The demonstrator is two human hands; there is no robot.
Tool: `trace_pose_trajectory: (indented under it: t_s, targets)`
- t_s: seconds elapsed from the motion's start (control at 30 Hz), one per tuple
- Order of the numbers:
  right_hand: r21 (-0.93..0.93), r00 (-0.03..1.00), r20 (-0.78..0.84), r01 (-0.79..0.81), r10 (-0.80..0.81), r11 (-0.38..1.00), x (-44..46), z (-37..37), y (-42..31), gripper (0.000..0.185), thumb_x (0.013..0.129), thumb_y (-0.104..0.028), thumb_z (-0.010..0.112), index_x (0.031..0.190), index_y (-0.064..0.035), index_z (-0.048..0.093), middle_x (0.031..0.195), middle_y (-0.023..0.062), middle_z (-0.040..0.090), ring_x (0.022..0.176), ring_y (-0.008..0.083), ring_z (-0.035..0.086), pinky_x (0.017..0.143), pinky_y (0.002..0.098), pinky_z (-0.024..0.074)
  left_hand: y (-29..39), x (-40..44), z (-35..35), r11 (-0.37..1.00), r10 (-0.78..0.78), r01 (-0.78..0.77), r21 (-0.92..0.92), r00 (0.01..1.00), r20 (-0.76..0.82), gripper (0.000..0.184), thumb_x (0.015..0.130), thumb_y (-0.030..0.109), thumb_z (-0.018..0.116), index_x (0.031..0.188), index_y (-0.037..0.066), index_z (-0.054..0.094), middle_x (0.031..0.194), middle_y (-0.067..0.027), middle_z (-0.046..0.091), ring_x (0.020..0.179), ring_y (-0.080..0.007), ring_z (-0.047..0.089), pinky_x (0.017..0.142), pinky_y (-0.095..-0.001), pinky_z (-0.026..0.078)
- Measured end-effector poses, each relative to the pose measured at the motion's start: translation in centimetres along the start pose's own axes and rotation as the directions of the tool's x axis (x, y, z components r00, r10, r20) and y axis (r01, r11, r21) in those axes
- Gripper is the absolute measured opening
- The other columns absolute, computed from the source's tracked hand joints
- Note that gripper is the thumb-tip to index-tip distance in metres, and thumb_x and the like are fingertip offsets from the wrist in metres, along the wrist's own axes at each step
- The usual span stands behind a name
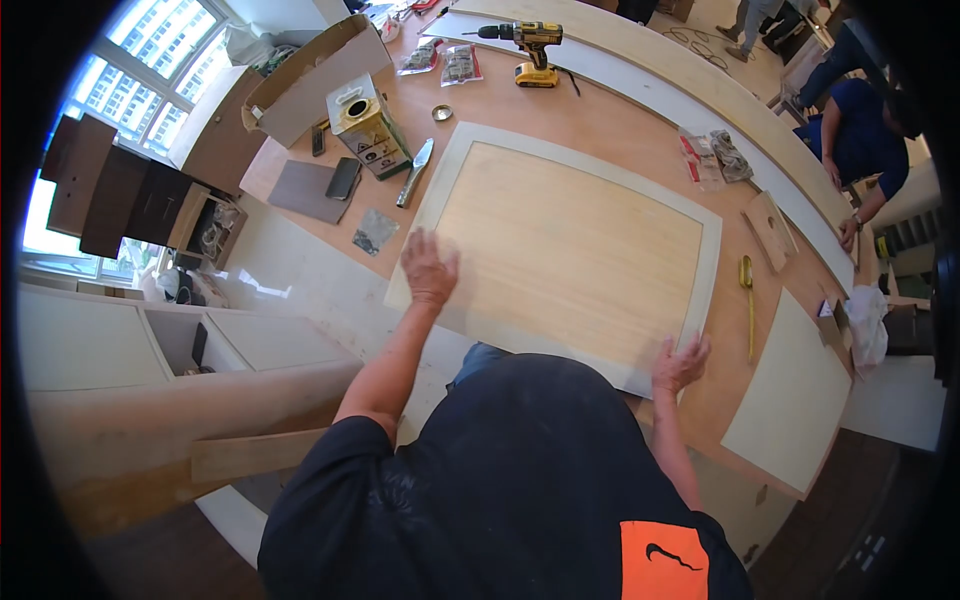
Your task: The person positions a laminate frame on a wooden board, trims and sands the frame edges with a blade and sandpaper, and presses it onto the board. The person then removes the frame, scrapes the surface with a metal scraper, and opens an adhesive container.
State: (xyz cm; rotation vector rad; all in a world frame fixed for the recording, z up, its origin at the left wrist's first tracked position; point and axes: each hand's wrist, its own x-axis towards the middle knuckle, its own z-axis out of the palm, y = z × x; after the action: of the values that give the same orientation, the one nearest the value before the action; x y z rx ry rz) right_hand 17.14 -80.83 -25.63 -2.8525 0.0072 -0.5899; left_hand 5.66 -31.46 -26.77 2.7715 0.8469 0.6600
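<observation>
A framed wooden panel (570, 235), with a pale border and light wood centre, lies on the tan worktable in front of me, its near edge close to my body. My left hand (430, 268) is at the panel's left border, fingers spread and slightly blurred. At the near right corner, my right hand (680, 365) rests on the border with thumb and fingers apart. Whether any fingertips curl under the edge is hidden. A putty knife (416, 172) lies just past the panel's left side, and a yellow tool with a long thin handle (748, 300) lies to its right.
A cordless drill (537, 50) stands at the back beside small hardware packets (461, 65). On the left are a metal can (368, 130), a cardboard box (320, 75) and a phone-like dark object (343, 178). Long boards (680, 90) line the far edge; a co-worker (860, 135) leans there.
</observation>
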Motion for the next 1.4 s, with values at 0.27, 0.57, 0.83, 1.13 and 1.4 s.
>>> trace_pose_trajectory:
  t_s: [0.27,0.57,0.83,1.13,1.4]
  targets:
    - [0.122,0.891,0.369,-0.329,0.265,0.936,0.3,0.2,7.8,0.053,0.083,-0.034,0.071,0.121,0.0010,0.061,0.117,0.0232,0.064,0.110,0.0378,0.061,0.095,0.0437,0.0474,-5.3,0.9,-3.7,0.915,-0.392,0.400,0.051,0.853,0.344,0.043,0.081,0.030,0.066,0.111,0.000,0.056,0.113,-0.0237,0.064,0.108,-0.0397,0.062,0.088,-0.0480,0.052]
    - [0.151,0.905,0.355,-0.304,0.236,0.941,0.9,1.9,8.2,0.050,0.077,-0.032,0.076,0.115,-0.0004,0.064,0.107,0.0206,0.067,0.101,0.0364,0.064,0.089,0.0437,0.0498,-4.8,1.0,-3.2,0.928,-0.372,0.355,0.114,0.862,0.344,0.044,0.080,0.029,0.069,0.113,0.002,0.057,0.113,-0.0215,0.065,0.108,-0.0392,0.062,0.091,-0.0473,0.051]
    - [0.413,0.711,0.688,-0.548,0.144,0.727,7.7,-1.2,10.9,0.049,0.083,-0.015,0.071,0.128,-0.0019,0.059,0.109,0.0105,0.070,0.096,0.0234,0.068,0.082,0.0386,0.0556,-7.5,5.9,-5.8,0.988,-0.134,0.084,0.132,0.891,0.435,0.055,0.076,0.018,0.071,0.126,0.000,0.057,0.097,-0.0182,0.071,0.091,-0.0344,0.069,0.079,-0.0431,0.056]
    - [0.824,0.828,0.548,-0.558,-0.116,-0.093,18.7,-18.0,4.7,0.063,0.087,-0.007,0.056,0.148,-0.0080,0.041,0.126,0.0130,0.063,0.098,0.0169,0.067,0.088,0.0295,0.0555,-5.7,15.5,-19.7,0.012,0.159,0.570,-0.821,0.810,0.565,0.049,0.085,0.000,0.056,0.134,-0.002,0.054,0.104,-0.0111,0.068,0.084,-0.0176,0.069,0.079,-0.0312,0.060]
    - [0.788,0.904,0.305,-0.416,-0.300,-0.454,23.9,-17.5,10.6,0.039,0.093,-0.008,0.062,0.128,0.0076,0.053,0.123,0.0228,0.064,0.111,0.0317,0.066,0.099,0.0429,0.0554,-2.8,17.1,-22.8,-0.493,0.484,0.401,-0.772,0.864,0.140,0.062,0.093,0.038,0.054,0.137,-0.005,0.046,0.132,-0.0217,0.058,0.127,-0.0365,0.053,0.107,-0.0508,0.041]
